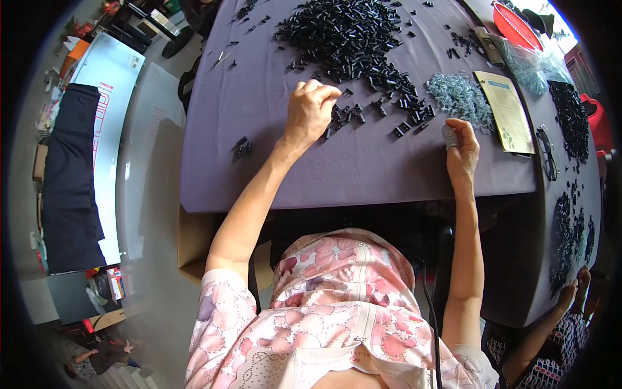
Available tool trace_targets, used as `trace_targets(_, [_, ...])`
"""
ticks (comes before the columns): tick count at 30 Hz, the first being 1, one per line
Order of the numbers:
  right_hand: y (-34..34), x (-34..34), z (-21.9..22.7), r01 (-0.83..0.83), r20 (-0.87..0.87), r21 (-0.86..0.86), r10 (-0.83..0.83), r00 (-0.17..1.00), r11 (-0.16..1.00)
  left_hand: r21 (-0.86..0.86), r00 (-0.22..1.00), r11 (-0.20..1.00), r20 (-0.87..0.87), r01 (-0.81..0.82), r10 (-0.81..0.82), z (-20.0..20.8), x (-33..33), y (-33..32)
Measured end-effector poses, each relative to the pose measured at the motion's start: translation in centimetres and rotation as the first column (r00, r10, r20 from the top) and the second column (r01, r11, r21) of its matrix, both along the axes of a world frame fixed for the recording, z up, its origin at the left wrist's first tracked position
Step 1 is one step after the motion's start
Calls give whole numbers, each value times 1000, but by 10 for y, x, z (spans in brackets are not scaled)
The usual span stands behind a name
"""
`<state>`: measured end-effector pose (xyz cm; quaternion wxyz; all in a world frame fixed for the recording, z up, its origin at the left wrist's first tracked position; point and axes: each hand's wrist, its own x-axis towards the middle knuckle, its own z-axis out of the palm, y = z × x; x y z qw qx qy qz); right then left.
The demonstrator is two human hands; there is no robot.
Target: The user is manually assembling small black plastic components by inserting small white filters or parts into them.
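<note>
My left hand (312,109) is raised over the purple cloth with its fingers pinched together; what they hold, if anything, is hidden. Just beyond it lies a big heap of small black plastic parts (343,35). Several loose black parts (350,115) lie to the right of this hand. My right hand (462,144) has its fingers curled in, with a grey cover (449,136) on one digit; I cannot make out anything in its grip. It is at the near edge of a pile of small clear pieces (460,96). Between the hands are more black parts (413,117).
A yellow packet (508,113) and black-framed glasses (547,153) lie at the right. Beyond are a red basket (516,24) and a plastic bag of clear pieces (528,68). Another person's hands (567,295) work by black parts (570,123). Black cloth (71,175) lies on the left.
</note>
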<state>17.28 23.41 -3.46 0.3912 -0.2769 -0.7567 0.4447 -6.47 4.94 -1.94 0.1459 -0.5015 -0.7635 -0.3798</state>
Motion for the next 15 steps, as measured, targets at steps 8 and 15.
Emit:
trace_targets(8, [0, 3, -2, 12, -14, 71, -11, 1000, 997, -141, 998, 988, -25, 57, -62, -13, -5, 40])
trace_targets(15, [59, 28, 76, 137, -423, -147, -187, 887, 980, -141, 995, 985, 29, 103, -99, -11, -11, 35])
